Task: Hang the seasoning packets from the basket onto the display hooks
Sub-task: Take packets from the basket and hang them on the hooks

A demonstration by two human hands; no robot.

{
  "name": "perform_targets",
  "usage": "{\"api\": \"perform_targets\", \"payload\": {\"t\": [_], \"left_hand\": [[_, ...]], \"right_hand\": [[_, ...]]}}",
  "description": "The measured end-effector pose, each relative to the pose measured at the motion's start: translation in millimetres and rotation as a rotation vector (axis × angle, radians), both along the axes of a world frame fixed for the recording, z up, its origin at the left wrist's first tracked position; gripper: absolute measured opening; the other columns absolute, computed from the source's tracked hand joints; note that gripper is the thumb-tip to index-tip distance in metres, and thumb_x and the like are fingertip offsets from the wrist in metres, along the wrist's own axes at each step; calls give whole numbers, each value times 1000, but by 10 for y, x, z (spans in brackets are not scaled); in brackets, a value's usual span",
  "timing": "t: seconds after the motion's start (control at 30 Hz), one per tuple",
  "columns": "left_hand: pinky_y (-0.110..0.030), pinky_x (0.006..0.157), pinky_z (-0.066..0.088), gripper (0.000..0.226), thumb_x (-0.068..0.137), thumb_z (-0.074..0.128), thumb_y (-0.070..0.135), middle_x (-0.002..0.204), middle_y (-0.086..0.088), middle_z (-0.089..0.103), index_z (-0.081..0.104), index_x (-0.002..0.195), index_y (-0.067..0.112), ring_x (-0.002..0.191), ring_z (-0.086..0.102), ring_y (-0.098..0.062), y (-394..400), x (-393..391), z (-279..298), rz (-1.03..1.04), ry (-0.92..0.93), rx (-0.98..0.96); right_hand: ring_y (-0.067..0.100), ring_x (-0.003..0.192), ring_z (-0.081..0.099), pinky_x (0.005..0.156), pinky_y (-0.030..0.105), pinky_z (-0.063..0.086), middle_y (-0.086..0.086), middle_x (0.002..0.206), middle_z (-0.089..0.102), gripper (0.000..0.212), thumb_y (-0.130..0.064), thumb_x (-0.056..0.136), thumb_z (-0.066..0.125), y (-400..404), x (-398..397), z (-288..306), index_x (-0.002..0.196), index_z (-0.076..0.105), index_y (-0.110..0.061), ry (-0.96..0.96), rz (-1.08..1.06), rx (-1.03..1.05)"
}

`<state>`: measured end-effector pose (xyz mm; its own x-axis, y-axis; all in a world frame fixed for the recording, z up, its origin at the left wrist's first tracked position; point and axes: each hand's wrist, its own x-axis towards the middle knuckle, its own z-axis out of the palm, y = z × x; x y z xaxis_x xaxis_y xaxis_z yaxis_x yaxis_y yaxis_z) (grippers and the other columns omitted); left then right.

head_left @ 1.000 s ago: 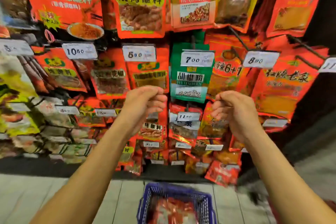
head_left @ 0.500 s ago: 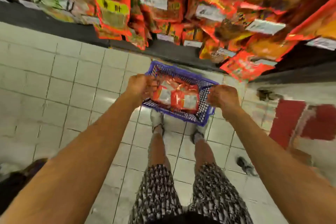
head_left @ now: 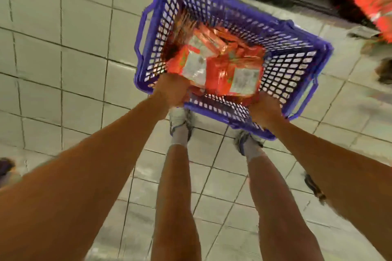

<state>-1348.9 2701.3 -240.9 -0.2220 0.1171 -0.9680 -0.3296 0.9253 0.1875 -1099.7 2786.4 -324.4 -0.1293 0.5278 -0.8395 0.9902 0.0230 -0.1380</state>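
1. Orange seasoning packets piled in blue basket on floor, by person's feet.
2. Left hand + right hand reaching in at near rim; grip state cannot tell, fingers hidden.
3. Risk: glossy film, overlapping stack; several packets may lift together, slip.

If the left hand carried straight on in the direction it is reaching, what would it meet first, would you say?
Most likely the seasoning packets in the blue basket. The left hand is already over the near rim, at their edge; the fingers are hidden, so whether it already touches them cannot be told.
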Motion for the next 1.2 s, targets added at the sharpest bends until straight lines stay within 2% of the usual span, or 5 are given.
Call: {"api": "perform_targets", "payload": {"t": [0.3, 0.7, 0.87, 1.03, 1.2], "left_hand": [[-22, 57, 55, 23, 99, 56, 15, 82, -3, 68, 58, 77, 19, 64, 64, -12, -80, 91, -1315, -214, 29, 37], [-26, 86, 54, 38, 91, 67, 2, 118, -8, 71, 63, 128, 4, 104, 71, -12, 38, 298, -1128, -58, -125, 198], [-32, 70, 63, 25, 93, 61, 6, 96, 5, 76, 70, 89, 29, 94, 74, -20, -57, 324, -1210, -83, 131, 249], [-37, 76, 63, 17, 99, 57, 9, 108, 2, 73, 62, 109, 23, 99, 73, -20, -137, 180, -1483, 67, 262, 237], [-36, 75, 63, 18, 99, 56, 12, 106, 3, 75, 62, 116, 17, 92, 74, -14, -139, 98, -1571, 61, 247, 255]], "right_hand": [[39, 154, -12, 121, 59, 14, 20, 165, -22, 111, -22, 88, 68, -44, -72, -1717, 156, -20, -16, -76, 733, 166], [11, 83, 76, 67, 24, 58, -11, 87, 78, 36, -9, 71, 57, 217, -383, -617, 89, 78, -33, 714, -569, -376], [12, 102, 69, 91, 36, 54, -12, 108, 73, 30, -25, 81, 68, 212, -369, -830, 110, 69, -33, 569, -208, -153], [39, 155, -6, 123, 57, 10, 20, 167, -7, 117, -38, 82, 78, 82, -68, -1602, 160, -7, -13, 52, 734, 105], [39, 154, -9, 117, 61, 23, 17, 167, -15, 123, -39, 82, 80, 56, -24, -1762, 158, -15, -26, 101, 708, 185]]}}
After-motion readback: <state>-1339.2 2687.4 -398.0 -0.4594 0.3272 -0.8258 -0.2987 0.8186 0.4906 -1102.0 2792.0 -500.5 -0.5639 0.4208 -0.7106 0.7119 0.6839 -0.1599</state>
